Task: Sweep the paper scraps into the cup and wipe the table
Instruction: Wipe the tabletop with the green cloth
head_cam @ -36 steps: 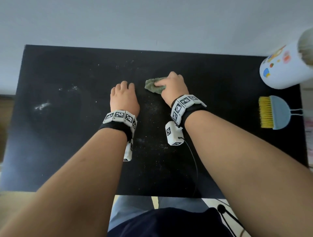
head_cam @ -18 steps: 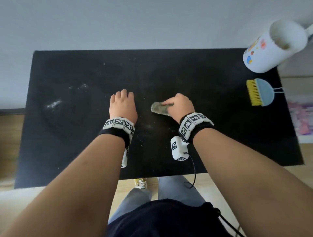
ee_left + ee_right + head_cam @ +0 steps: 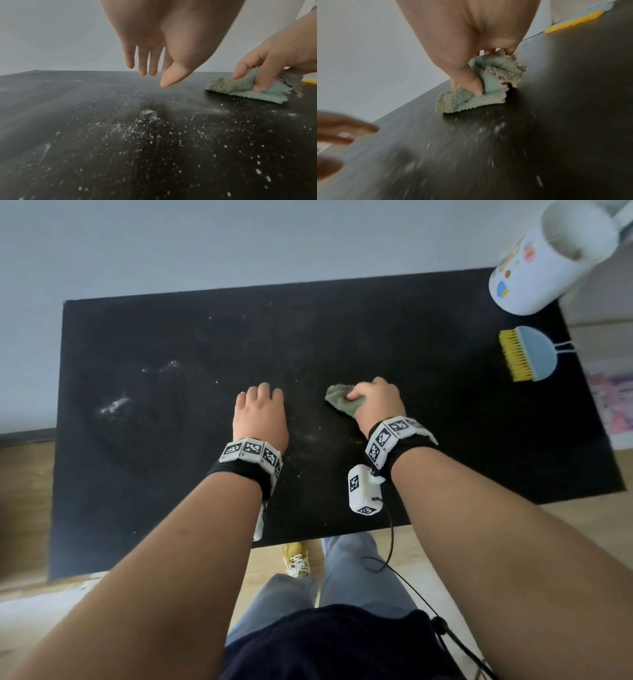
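Nearest on the one black tabletop [image 3: 445, 440] were two hands: the left hand [image 3: 260, 419] hovered with fingers straight and relaxed over a scatter of white specks [image 3: 145, 129], while the right hand [image 3: 375, 402] pinched the one green cloth [image 3: 339, 404] between thumb and fingers, pressing it onto the surface. Farther right lay one brush [image 3: 525, 354] with yellow bristles, and beyond it one white cup [image 3: 548, 258] stood at the far right corner. Only the head view showed the cup; only the wrist views showed the thumb [image 3: 475, 86] dug into the cloth.
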Demonstrator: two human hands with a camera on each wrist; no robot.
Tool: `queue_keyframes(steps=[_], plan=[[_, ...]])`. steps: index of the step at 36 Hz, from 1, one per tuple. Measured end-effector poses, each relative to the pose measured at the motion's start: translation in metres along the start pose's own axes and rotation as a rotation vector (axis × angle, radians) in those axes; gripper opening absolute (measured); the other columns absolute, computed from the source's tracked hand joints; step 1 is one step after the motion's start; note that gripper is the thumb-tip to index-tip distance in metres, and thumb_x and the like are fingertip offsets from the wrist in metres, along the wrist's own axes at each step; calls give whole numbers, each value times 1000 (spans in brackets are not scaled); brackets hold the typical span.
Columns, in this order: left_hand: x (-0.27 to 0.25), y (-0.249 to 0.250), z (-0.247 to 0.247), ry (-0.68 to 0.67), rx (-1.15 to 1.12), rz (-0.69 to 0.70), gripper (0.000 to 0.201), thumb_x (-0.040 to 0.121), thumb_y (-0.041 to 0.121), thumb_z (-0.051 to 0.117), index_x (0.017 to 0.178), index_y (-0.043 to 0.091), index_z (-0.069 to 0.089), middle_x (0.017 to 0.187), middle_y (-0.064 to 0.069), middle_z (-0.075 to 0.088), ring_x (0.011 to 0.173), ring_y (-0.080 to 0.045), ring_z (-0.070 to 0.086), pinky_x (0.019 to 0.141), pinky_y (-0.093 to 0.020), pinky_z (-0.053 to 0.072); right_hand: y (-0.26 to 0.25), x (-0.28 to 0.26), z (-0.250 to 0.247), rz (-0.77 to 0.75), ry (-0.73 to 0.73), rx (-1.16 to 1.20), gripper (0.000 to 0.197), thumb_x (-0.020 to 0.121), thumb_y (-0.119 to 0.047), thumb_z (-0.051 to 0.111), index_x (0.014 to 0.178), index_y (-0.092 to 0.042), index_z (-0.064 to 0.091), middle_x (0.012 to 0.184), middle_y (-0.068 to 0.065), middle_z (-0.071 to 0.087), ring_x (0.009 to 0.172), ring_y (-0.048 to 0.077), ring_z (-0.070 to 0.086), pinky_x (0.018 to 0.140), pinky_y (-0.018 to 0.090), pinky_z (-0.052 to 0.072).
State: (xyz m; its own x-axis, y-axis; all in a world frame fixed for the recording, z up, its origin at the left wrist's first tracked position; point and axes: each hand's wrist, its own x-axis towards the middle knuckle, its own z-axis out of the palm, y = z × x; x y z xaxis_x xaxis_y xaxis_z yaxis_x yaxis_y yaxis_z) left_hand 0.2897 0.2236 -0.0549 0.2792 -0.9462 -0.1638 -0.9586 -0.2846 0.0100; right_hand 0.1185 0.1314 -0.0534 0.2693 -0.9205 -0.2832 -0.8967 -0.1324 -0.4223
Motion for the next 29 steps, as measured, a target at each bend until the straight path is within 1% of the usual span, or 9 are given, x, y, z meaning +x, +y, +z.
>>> queue_keyframes(steps=[6,12,14,16,18,20,21,23,29], plan=[[-12,7,5,-6,-15,49,42,82,9,52,124,10,52,129,-10,49,119,-31,46,107,-40,33,-4,-51,22,-117,-17,-27,30,86,-3,51,89,-25,72,98,0,55,101,24,49,84,40,46],[-29,15,8,4,-20,109,43,83,9,51,127,10,51,131,-10,48,121,-31,45,108,-39,33,7,-69,19,17,-129,144,31,85,-10,53,87,-31,75,106,-5,57,101,20,58,88,34,49],[-34,18,8,4,-14,119,44,85,9,50,129,11,50,133,-10,47,123,-30,44,109,-40,32,16,-68,11,125,-79,214,27,85,-24,52,97,-32,75,112,-5,60,105,19,59,90,26,46],[-40,19,8,-2,-4,122,44,85,9,50,129,11,49,134,-10,46,124,-30,43,110,-39,31,27,-62,1,218,14,231,48,76,-57,43,105,-31,72,106,-3,62,103,18,58,87,25,41],[-45,19,9,5,2,120,44,84,8,50,128,11,50,133,-9,47,122,-29,44,109,-39,31,42,-57,-9,336,117,257,65,71,-73,34,106,-31,68,101,3,61,98,25,57,89,31,45],[-50,18,8,14,13,113,43,82,8,51,125,12,51,131,-9,48,121,-29,45,108,-38,32,55,-53,-15,441,103,267,51,79,-62,45,113,-29,65,112,8,59,103,30,57,94,39,48],[-52,17,8,14,20,108,43,82,8,51,124,12,51,130,-8,48,120,-29,45,108,-38,32,58,-54,-16,472,62,272,39,82,-45,54,117,-29,64,120,9,55,109,32,57,95,43,49],[-57,16,8,9,37,99,42,82,9,52,125,12,51,130,-8,48,120,-29,46,108,-38,32,63,-53,-15,465,20,236,37,84,-20,62,120,-28,63,130,9,48,113,33,55,92,45,52],[-74,23,12,-61,53,67,43,84,9,52,127,12,49,131,-8,47,121,-29,45,108,-39,32,50,-78,4,284,10,307,17,86,-30,63,101,-23,70,121,6,58,108,26,59,90,32,48]])
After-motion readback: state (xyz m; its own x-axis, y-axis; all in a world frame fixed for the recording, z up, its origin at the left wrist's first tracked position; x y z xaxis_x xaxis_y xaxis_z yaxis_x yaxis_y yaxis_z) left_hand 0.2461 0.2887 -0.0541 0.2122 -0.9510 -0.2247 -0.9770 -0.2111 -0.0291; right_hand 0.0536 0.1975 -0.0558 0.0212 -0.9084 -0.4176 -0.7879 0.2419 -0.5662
